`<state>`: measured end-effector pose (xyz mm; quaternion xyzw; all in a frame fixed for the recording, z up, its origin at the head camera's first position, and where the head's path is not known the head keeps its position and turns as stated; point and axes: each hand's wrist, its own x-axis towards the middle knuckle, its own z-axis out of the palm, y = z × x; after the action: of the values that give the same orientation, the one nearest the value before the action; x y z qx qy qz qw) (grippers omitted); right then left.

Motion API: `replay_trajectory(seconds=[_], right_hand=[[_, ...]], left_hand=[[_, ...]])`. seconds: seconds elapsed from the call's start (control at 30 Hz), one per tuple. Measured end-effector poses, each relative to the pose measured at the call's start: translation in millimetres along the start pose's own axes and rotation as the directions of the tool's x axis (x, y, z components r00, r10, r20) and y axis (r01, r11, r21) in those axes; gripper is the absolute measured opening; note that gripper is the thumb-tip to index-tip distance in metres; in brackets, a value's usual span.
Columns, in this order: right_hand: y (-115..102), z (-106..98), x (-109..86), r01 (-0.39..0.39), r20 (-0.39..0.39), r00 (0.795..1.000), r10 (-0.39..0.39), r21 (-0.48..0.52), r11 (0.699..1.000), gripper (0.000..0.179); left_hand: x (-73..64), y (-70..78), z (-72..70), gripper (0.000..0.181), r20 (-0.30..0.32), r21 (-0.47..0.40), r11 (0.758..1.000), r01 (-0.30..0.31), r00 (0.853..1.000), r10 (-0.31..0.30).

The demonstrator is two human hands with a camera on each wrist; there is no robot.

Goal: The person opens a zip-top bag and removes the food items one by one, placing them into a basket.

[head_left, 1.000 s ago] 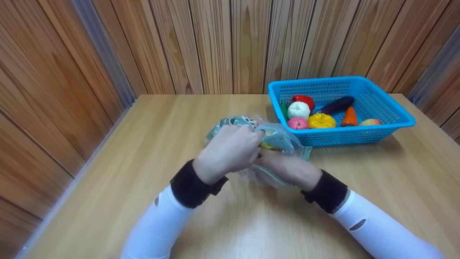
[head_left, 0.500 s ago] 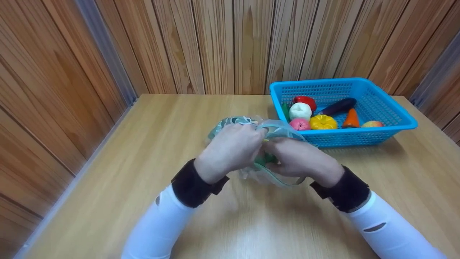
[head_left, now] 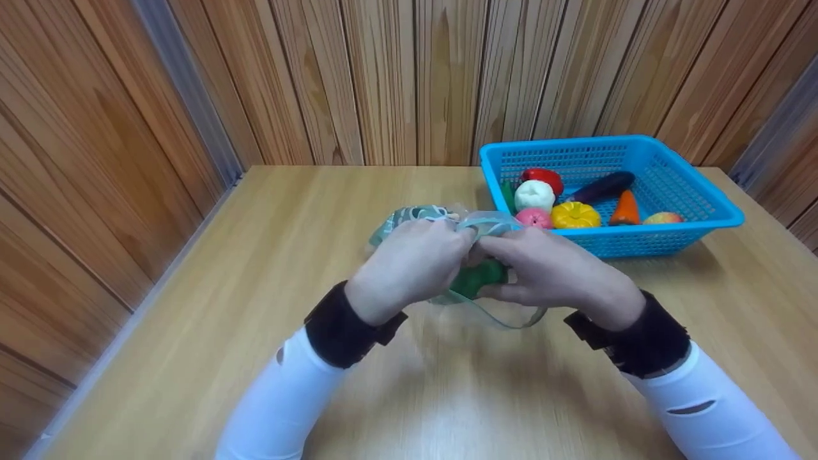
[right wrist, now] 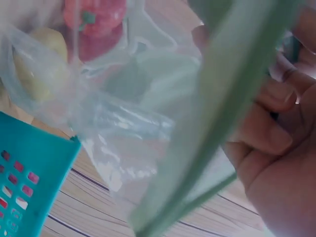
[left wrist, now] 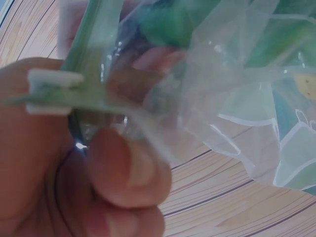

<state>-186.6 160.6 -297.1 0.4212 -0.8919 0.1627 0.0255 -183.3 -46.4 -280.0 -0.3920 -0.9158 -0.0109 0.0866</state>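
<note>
Near the table's middle lies a clear zip bag (head_left: 489, 220) with a green zip edge and a patterned front. My left hand (head_left: 412, 259) pinches the bag's edge beside the white zip slider (left wrist: 54, 91). At the open mouth, my right hand (head_left: 556, 265) grips a dark green, rounded vegetable that looks like a green pepper (head_left: 479, 278), its thumb below and fingers above. Through the film in the right wrist view show a red fruit (right wrist: 96, 17) with a green stem and a yellowish rounded item (right wrist: 42, 61). The zip edge hides part of the right hand there.
A blue plastic basket (head_left: 645, 239) stands behind, to the right, close to the bag. In it lie an eggplant (head_left: 604, 186), a carrot (head_left: 625, 207), a yellow pumpkin (head_left: 575, 215) and several other toy vegetables and fruits. A wooden wall (head_left: 383, 83) closes off the table's back.
My right hand has drawn back from deep inside the bag, up and to the right, bringing the green vegetable to the mouth. The left hand has barely moved.
</note>
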Motion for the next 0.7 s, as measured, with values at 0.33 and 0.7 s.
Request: replay_trajectory(seconds=[0.33, 0.7], right_hand=[[12, -24, -15.0, 0.135, -0.239, 0.961, -0.138, -0.028, 0.99, 0.039], [31, -41, -26.9, 0.274, -0.454, 0.862, -0.227, 0.039, 0.961, 0.042]], left_hand=[[-1.8, -1.9, 1.6, 0.031, -0.011, 0.02, 1.0, 0.017, 1.0, -0.017], [-2.5, -0.2, 2.5, 0.027, -0.003, 0.063, 0.997, 0.038, 0.999, -0.038]])
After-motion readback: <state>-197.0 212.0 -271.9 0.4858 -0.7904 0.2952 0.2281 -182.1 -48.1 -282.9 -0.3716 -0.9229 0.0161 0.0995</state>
